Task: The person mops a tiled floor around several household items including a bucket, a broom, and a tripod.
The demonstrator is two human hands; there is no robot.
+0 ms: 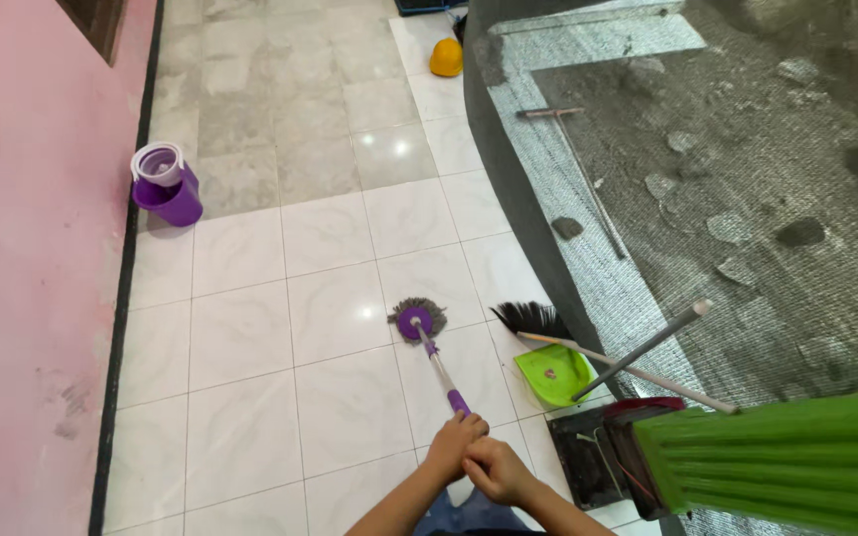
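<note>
Spin mop (417,322) set head-down on the white tiled floor (250,328), its handle slanting back toward the near edge, where it is gripped by both hands: left hand (454,444) closed round the shaft, right hand (497,469) clasped just behind and touching it. Purple mop bucket (166,185) noted far left by the pink wall (22,248). Green dustpan (553,374) and black brush (533,320) lie right of the mop head, beside the netted area (727,179).

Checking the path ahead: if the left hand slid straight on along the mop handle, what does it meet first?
Probably the purple joint and round grey-fringed mop head resting on the white tiled floor. The left hand points up the purple-and-silver mop handle; nothing else sits in that line, though depth is unclear.
</note>
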